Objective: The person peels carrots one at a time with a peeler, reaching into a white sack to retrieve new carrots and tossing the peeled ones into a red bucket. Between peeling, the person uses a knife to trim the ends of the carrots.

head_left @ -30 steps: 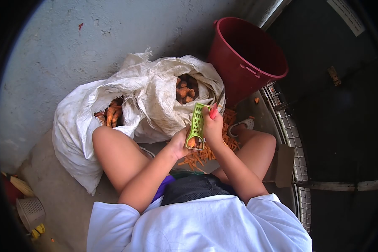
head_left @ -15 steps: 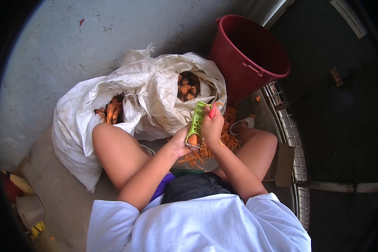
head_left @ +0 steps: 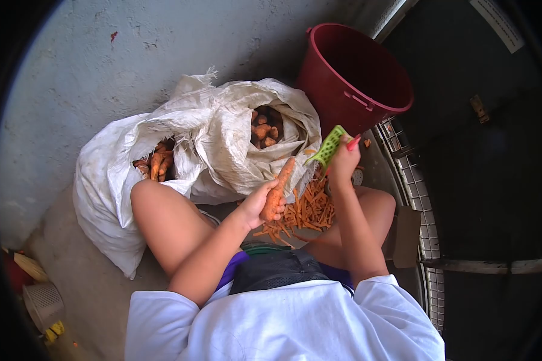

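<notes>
My left hand [head_left: 260,204] is wrapped round the thick end of an orange carrot [head_left: 279,189], whose narrow end points up and to the right. To the right, my right hand [head_left: 344,162] grips a green hand peeler [head_left: 329,146] full of holes, apart from the carrot. A red piece [head_left: 353,142] sticks out by the fingers of that hand. Below and between the hands, a heap of orange strips [head_left: 310,207] lies on the floor.
Two white woven sacks, a left one [head_left: 105,192] and a right one [head_left: 232,144], stand open with carrots inside. Behind them a dark red bucket [head_left: 319,90] leans by the wall. A metal mesh edge [head_left: 424,231] runs down the right. A perforated basket [head_left: 43,305] lies far left.
My right hand has swung right with the peeler, off the carrot. The carrot in my left hand, mostly covered before, now shows nearly whole and slants up to the right.
</notes>
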`<act>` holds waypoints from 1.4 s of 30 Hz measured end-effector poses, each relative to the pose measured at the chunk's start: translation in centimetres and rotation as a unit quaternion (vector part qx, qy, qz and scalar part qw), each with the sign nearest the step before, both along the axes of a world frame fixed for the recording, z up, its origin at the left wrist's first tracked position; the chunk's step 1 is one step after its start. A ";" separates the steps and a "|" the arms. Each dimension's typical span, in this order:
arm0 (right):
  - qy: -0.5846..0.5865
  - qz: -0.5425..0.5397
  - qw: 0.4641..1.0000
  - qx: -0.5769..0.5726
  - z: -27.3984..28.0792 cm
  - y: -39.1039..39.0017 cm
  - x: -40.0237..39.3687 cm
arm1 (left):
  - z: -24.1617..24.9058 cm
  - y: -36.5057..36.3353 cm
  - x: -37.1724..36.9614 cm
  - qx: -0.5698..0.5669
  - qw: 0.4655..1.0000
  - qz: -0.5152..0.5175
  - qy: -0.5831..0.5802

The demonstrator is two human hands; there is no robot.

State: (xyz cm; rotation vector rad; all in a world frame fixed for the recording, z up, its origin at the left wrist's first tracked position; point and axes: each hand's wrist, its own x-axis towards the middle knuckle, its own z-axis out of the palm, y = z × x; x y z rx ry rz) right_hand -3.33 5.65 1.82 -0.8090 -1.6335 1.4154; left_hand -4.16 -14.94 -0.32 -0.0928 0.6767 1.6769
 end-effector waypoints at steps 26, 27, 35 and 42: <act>-0.132 0.041 0.972 0.190 -0.4 -7.2 0.5 | 0.3 0.3 1.0 -0.029 0.998 0.039 -0.029; -0.129 0.016 0.972 0.195 -0.8 -5.8 0.0 | 0.4 0.1 1.2 -0.027 0.999 0.018 -0.024; -0.114 -0.074 0.986 0.092 -1.3 2.1 -1.1 | 0.4 -0.4 0.6 -0.003 1.000 -0.018 0.000; -0.039 0.130 0.990 0.029 -0.1 -5.3 0.6 | -1.0 0.1 -0.5 -0.073 0.995 0.065 -0.011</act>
